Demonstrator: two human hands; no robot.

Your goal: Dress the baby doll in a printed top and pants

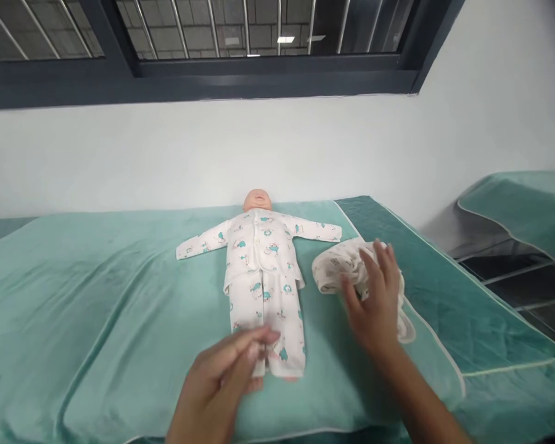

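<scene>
A baby doll point(258, 199) lies on its back, arms stretched out to both sides. It wears a white printed top point(263, 243) and matching trousers point(282, 308). My left hand point(217, 385) is above the lower trouser legs, thumb and fingers drawn together in a pinch; whatever may be between them I cannot make out. To the right of the doll lies a bundled white printed cloth point(333, 265). My right hand point(374, 302) is over this bundle with fingers spread, partly hiding it; whether it touches the cloth I cannot tell.
A green sheet point(120, 296) with some creases covers the bed. Behind it rises a white wall point(166, 154) with a dark-framed barred window point(259, 80). On the right, another green cloth point(527, 203) hangs over a dark metal frame point(513, 280).
</scene>
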